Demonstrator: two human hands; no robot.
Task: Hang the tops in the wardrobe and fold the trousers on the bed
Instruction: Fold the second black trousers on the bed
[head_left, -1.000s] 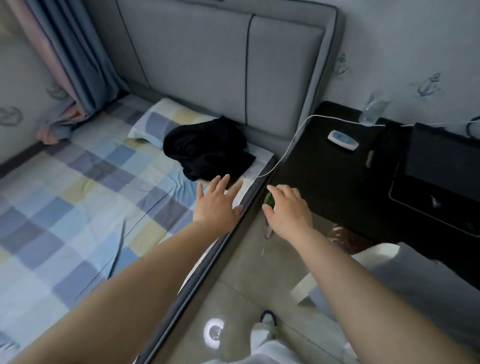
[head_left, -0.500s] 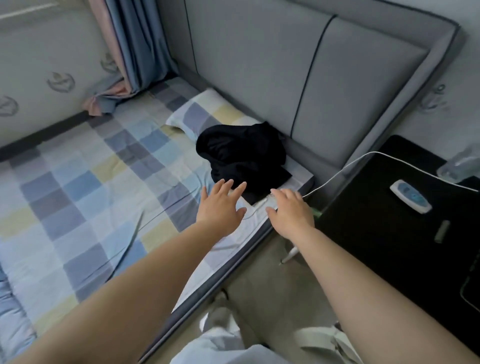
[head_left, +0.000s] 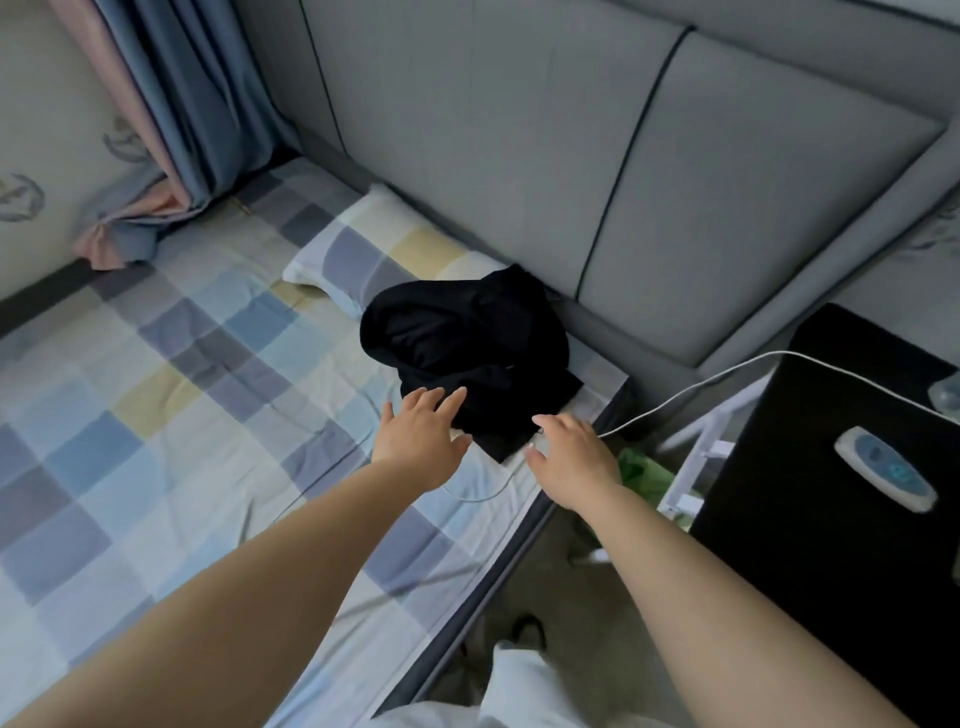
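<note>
Head view looks down on both arms reaching for a heap of black clothes (head_left: 467, 353) lying at the bed (head_left: 156, 415) corner, partly on the checked pillow (head_left: 374, 249) against the headboard. The left hand (head_left: 421, 441) is spread wide, fingertips touching the heap's near edge, holding nothing. The right hand (head_left: 571, 452), at three o'clock from it, has relaxed fingers at the heap's corner and grips nothing yet.

The trouble I see is the white cable (head_left: 727, 374). It runs from the nightstand (head_left: 831, 571) at three o'clock, passes under the right hand and loops across the sheet just beside the heap. Scoop the cloth carelessly and the cable could come up with it, tugging whatever it's plugged into. I cannot tell whether this bundle is tops or trousers, so grabbing it whole risks mixing them.
</note>
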